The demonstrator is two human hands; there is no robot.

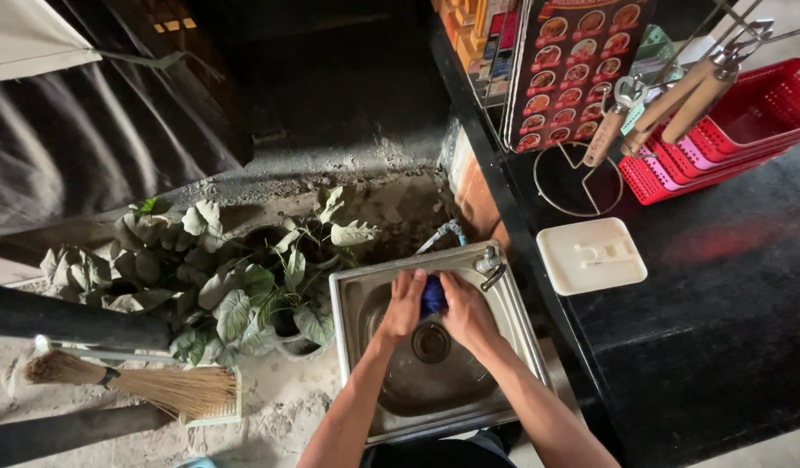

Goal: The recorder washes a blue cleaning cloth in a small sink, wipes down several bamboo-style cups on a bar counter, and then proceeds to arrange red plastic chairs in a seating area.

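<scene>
Straw broom [148,387] on ground far left, leafy potted plants [235,277] beside steel square sink [352,299]. Left hand [406,303], right hand [466,309] together over basin centre, both clamped on small blue object [433,295] above drain. White plastic lid [591,255] on black counter's left edge.

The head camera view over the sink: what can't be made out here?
- Blue item: mostly hidden between left hand and right hand; its kind is unclear.
- Tap: too small to tell whether water runs.
- Sink: near rim covered by the forearms.
- Hanging utensils: heads cut off at the top edge.
</scene>
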